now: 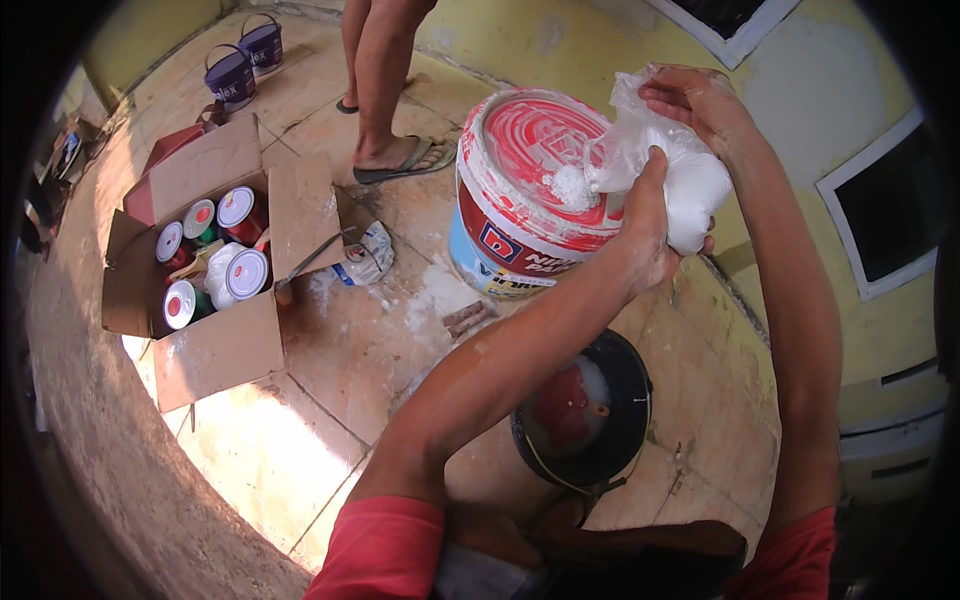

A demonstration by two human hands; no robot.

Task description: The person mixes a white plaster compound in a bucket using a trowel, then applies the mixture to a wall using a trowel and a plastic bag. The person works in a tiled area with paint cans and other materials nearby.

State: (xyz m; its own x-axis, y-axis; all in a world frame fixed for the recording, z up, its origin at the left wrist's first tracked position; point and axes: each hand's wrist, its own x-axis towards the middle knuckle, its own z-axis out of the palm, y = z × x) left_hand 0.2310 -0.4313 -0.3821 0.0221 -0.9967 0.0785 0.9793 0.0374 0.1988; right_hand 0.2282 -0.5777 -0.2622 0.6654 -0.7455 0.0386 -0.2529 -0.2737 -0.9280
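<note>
your left hand (655, 225) is closed around the full part of a clear plastic bag (629, 100) of white powder (700, 195), while your right hand (708, 106) pinches the loose plastic at its top. you have the bag tilted above the right side of the paint bucket (512, 248), with some of its loose plastic beside a small white heap (574, 187) on the smeared red lid (530, 125). the black bucket (628, 385) stands nearer to you, and an open cardboard box (220, 362) of cans (237, 206) sits off to the left.
</note>
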